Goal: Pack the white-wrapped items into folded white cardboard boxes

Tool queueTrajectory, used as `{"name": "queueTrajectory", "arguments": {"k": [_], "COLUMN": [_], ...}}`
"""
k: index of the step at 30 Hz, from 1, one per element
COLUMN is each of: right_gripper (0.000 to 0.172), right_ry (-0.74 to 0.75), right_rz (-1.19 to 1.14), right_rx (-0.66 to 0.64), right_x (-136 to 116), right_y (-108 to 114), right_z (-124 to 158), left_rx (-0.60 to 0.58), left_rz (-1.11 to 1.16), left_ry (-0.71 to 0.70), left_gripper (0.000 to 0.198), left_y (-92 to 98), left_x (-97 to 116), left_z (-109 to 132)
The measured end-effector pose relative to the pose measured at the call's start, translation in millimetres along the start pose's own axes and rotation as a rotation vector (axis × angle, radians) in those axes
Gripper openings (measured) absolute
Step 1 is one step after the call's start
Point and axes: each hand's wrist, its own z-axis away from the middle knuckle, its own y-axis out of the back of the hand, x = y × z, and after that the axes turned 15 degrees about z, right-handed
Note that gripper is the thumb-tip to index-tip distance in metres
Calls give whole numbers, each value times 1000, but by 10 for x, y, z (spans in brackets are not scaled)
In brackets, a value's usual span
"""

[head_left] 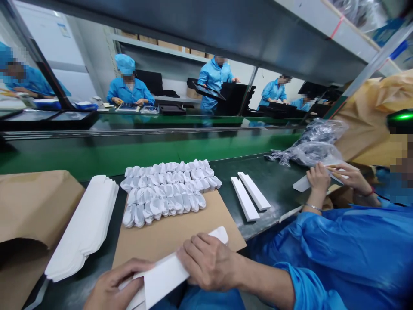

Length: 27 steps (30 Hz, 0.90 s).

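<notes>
My left hand (116, 284) grips the near end of a folded white card sleeve (164, 275), and my right hand (208, 262) clasps its middle from above. Just beyond them, a brown cardboard sheet (180, 232) lies on the dark bench, bearing rows of small white plastic-wrapped items (164, 193). Two white card strips (247, 199) lie to the right of the sheet. A stack of flat white cards (85, 226) sits to the left, beside a brown paper bag (32, 211).
A co-worker's hands (335, 178) fold a white card at the right, next to crumpled clear plastic bags (309, 146). A green conveyor belt (129, 150) runs behind the bench. Several blue-clad workers sit beyond it, under a metal shelf (226, 38).
</notes>
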Motion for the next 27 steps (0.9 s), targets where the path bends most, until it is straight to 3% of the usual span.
{"name": "queueTrajectory", "arguments": {"k": [5,7,9,11,14,17,20,23,27], "right_gripper": [30,29,29,30,33,55,72,50,31], "right_ry": [-104,-227,-406,-539,-525,-463,-641,-799,-722], "right_rz": [9,4,18,46,17,-320,-748,-946,-966], "right_rx": [-25,-5,54,83,104,16,-24,103,240], "right_x": [71,126,98,-57,-419,-580,-403,-193,-183], "right_y": [-8,-67,-160,-253,-295,-181,-62,-76,-179], "right_z": [57,81,93,80,25,-36,-113,-218,-314], "left_rx": [142,336,566,628,603,734,644,481,394], "left_rz": [218,336,463,517,488,358,125,1,-33], "left_ry": [164,52,-234,-447,-338,-261,-271,-303,-327], "left_gripper": [33,44,62,82,107,111,96,81,68], "left_y": [80,23,-189,-515,-923,-964,-821,-801,-873], "left_x": [-2,24,60,88,113,125,121,100,79], "left_z": [43,76,125,164,133,13,-58,-32,38]}}
